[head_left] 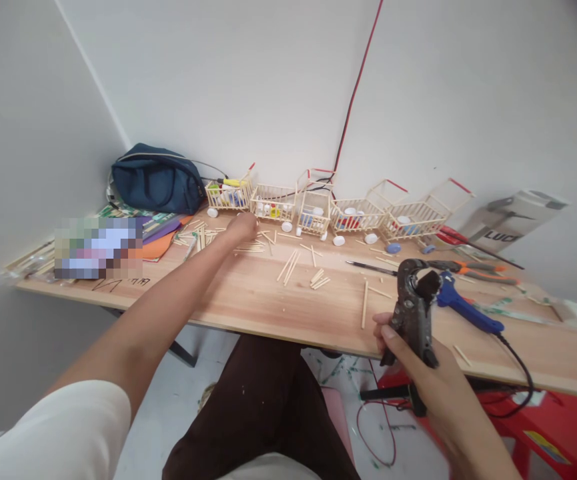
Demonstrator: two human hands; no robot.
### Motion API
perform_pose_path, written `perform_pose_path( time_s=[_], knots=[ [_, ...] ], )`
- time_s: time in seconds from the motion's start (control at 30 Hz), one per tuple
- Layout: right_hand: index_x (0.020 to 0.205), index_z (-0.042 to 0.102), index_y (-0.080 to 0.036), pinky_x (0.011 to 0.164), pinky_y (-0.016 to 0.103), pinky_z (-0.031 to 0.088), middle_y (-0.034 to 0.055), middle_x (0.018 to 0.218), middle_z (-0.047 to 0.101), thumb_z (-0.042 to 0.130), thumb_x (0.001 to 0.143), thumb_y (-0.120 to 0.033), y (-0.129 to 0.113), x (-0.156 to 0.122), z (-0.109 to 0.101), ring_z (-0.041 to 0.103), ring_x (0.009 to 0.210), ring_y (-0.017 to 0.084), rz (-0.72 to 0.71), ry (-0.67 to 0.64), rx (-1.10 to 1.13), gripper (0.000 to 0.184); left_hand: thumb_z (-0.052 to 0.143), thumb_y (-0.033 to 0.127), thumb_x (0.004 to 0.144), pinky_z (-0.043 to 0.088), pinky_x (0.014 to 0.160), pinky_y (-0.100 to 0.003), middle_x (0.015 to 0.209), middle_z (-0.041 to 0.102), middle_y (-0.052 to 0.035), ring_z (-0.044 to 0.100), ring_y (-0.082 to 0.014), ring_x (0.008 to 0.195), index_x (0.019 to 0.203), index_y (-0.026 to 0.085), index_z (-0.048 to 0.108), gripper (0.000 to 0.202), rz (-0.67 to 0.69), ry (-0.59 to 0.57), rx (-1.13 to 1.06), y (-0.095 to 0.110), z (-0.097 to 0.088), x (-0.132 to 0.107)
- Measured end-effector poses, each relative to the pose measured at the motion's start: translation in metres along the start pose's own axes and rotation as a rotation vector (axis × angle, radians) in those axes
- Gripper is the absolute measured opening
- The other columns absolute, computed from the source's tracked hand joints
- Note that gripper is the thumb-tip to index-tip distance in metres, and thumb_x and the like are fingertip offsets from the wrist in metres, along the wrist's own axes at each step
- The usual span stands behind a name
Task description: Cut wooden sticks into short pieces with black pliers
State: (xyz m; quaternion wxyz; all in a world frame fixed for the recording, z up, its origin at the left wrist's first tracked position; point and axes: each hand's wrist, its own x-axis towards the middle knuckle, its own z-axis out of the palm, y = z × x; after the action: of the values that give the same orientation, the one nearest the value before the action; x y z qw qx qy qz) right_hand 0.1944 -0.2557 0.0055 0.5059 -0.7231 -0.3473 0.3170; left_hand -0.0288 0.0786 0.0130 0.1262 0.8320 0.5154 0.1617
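My right hand [418, 357] grips a black hand cutter [415, 303] that looks like a pipe cutter, its jaws pointing up over the table's front edge. Farther back, my left hand [242, 228] reaches down among thin wooden sticks [203, 233]. Its fingers look curled together, and whatever is in them is hidden. Just behind it stand small stick-built shopping carts, one a cart [273, 203] with white wheels and small coloured items inside. More short sticks [319, 279] lie scattered between my hands, and a longer stick [365, 305] lies left of the cutter.
A blue glue gun [468, 307] with a black cord lies right of the cutter, near orange-handled pliers [488, 270]. A pen [371, 267] lies mid-table. A dark blue bag [158, 179] and orange sheets [155, 248] are at left. A red cable [361, 80] runs down the wall.
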Motion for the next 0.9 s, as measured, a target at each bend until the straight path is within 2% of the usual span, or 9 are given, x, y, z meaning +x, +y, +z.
perform_pose_path(
  time_s=[0.17, 0.27, 0.33, 0.37, 0.4, 0.47, 0.53, 0.77, 0.9],
  knots=[
    [0.097, 0.068, -0.017, 0.09, 0.037, 0.043, 0.0072, 0.096, 0.068, 0.072, 0.063, -0.061, 0.001, 0.0, 0.001, 0.059, 0.096, 0.026, 0.001, 0.023, 0.012, 0.056, 0.065, 0.012, 0.064, 0.042, 0.07, -0.026, 0.064, 0.062, -0.0032, 0.058, -0.0195, 0.078, 0.066, 0.013, 0.064, 0.003, -0.081, 0.111, -0.207, -0.008, -0.021, -0.007],
    [0.098, 0.069, -0.017, 0.085, 0.034, 0.044, 0.006, 0.093, 0.067, 0.072, 0.066, -0.058, 0.005, 0.0, 0.001, 0.059, 0.091, 0.023, -0.005, 0.003, 0.062, 0.052, 0.066, 0.016, 0.071, 0.042, 0.061, -0.025, 0.062, 0.059, -0.0021, 0.055, -0.0142, 0.065, 0.071, 0.012, 0.063, 0.005, -0.088, 0.083, -0.393, -0.001, -0.029, -0.023],
    [0.099, 0.069, -0.017, 0.079, 0.032, 0.045, 0.0045, 0.087, 0.065, 0.071, 0.069, -0.056, 0.007, 0.0, 0.002, 0.058, 0.083, 0.02, -0.013, -0.028, 0.089, 0.049, 0.066, 0.018, 0.075, 0.042, 0.058, -0.023, 0.064, 0.06, -0.0032, 0.054, -0.0107, 0.059, 0.074, 0.011, 0.063, 0.008, -0.06, -0.027, -0.565, 0.008, -0.03, -0.039],
    [0.101, 0.069, -0.017, 0.077, 0.031, 0.045, 0.0038, 0.084, 0.064, 0.071, 0.071, -0.055, 0.008, 0.0, 0.003, 0.057, 0.08, 0.019, -0.02, -0.045, 0.099, 0.048, 0.067, 0.019, 0.077, 0.043, 0.057, -0.022, 0.065, 0.061, -0.0035, 0.053, -0.0092, 0.058, 0.075, 0.01, 0.063, 0.009, -0.041, -0.116, -0.688, 0.014, -0.028, -0.048],
    [0.102, 0.069, -0.017, 0.075, 0.03, 0.045, 0.0032, 0.081, 0.063, 0.07, 0.072, -0.054, 0.008, 0.0, 0.003, 0.056, 0.077, 0.018, -0.029, -0.063, 0.106, 0.048, 0.067, 0.018, 0.077, 0.042, 0.056, -0.021, 0.067, 0.061, -0.0039, 0.053, -0.0082, 0.058, 0.077, 0.01, 0.062, 0.01, -0.036, -0.26, -0.919, 0.02, -0.025, -0.057],
    [0.105, 0.069, -0.017, 0.072, 0.029, 0.044, 0.0026, 0.078, 0.062, 0.07, 0.074, -0.052, 0.007, -0.001, 0.005, 0.055, 0.074, 0.017, -0.046, -0.084, 0.118, 0.047, 0.071, 0.016, 0.075, 0.042, 0.055, -0.018, 0.07, 0.062, -0.0038, 0.054, -0.0066, 0.059, 0.078, 0.009, 0.061, 0.012, -0.071, -0.491, -1.269, 0.033, -0.017, -0.073],
    [0.107, 0.069, -0.016, 0.07, 0.029, 0.044, 0.0023, 0.076, 0.061, 0.07, 0.075, -0.051, 0.006, -0.001, 0.005, 0.054, 0.072, 0.017, -0.057, -0.095, 0.13, 0.047, 0.073, 0.012, 0.072, 0.043, 0.056, -0.017, 0.073, 0.063, -0.0038, 0.055, -0.0055, 0.059, 0.079, 0.009, 0.061, 0.014, -0.133, -0.61, -1.424, 0.044, -0.008, -0.084],
    [0.104, 0.069, -0.017, 0.07, 0.029, 0.044, 0.0035, 0.081, 0.062, 0.071, 0.074, -0.05, 0.008, 0.002, 0.003, 0.054, 0.074, 0.017, -0.063, -0.058, 0.187, 0.045, 0.083, 0.02, 0.061, 0.042, 0.053, -0.017, 0.063, 0.06, -0.0005, 0.054, -0.0054, 0.053, 0.073, 0.008, 0.061, 0.028, -0.137, -0.737, -1.446, 0.083, 0.01, -0.105],
    [0.103, 0.067, -0.016, 0.064, 0.027, 0.041, 0.0014, 0.072, 0.058, 0.069, 0.075, -0.052, 0.008, 0.003, 0.006, 0.052, 0.07, 0.016, -0.077, -0.051, 0.162, 0.045, 0.081, 0.028, 0.061, 0.038, 0.051, -0.017, 0.064, 0.06, 0.0004, 0.051, -0.0046, 0.052, 0.076, 0.01, 0.062, 0.03, -0.124, -0.744, -1.32, 0.115, 0.018, -0.138]
  ],
)
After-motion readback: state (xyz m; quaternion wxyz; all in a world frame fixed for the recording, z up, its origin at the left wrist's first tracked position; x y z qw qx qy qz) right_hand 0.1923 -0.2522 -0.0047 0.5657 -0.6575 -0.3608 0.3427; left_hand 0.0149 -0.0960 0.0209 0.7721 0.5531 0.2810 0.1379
